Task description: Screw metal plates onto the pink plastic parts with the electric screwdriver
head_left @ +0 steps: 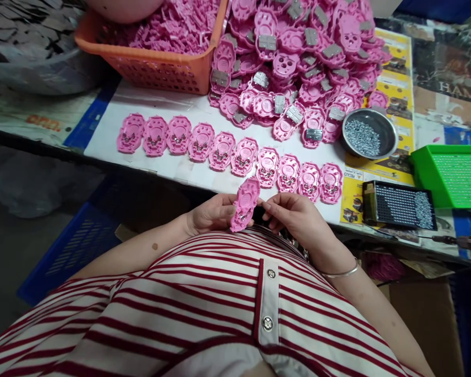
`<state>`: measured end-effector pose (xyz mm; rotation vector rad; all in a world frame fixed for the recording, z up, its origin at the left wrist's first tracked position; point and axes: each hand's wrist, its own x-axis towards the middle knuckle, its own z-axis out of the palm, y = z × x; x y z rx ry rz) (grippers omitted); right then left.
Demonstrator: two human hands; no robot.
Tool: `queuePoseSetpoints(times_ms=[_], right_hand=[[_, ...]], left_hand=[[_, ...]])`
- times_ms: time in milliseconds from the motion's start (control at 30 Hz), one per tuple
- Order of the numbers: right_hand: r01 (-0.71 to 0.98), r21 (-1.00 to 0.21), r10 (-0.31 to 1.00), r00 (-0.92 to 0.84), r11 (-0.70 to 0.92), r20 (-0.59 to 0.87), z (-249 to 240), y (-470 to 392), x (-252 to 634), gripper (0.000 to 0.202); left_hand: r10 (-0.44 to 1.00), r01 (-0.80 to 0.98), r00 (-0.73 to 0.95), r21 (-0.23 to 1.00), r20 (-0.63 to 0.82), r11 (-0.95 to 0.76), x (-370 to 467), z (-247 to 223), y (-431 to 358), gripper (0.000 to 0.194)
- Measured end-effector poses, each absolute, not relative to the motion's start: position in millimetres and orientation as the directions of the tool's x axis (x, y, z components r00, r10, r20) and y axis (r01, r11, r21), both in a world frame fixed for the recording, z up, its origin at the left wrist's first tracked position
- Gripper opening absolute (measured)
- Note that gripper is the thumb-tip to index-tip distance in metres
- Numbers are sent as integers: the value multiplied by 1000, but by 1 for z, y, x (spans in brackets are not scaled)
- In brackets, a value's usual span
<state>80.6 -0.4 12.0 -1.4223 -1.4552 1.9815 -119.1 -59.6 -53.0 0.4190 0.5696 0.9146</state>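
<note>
Tilted on its side, a pink plastic part point(245, 204) with small shiny pieces near its lower end is held in my left hand point(215, 213), over the table's front edge. Just right of it, my right hand point(288, 212) has its thumb and forefinger pinched together near the part's edge; anything between those fingertips is too small to make out. Beyond both hands, a row of several similar pink parts point(201, 141) lies along the white table surface point(172, 173), each with shiny pieces near its lower end.
A large heap of pink parts point(286, 65) with grey metal plates lies behind the row. Left of it stands an orange basket point(160, 68) of pink pieces. To the right are a metal bowl point(369, 133) of screws, a black tray point(398, 204) and a green tray point(432, 178).
</note>
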Motion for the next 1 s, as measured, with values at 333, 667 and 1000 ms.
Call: queuePoseSetpoints(times_ms=[333,667,1000], right_hand=[[296,-869,741,-455,-397,-494,8,-2,82,40],[365,-927,841,-473,-84,-263,2,-6,83,41],[540,-528,750,-548,656,370,-1,-6,90,12]], left_hand=[[828,-637,475,533,-297,557,-118,-52,-61,68],[855,-676,459,528,-244,514,-119,-57,-62,70],[917,-763,359,510,-176,397,-131,-52,-69,60]])
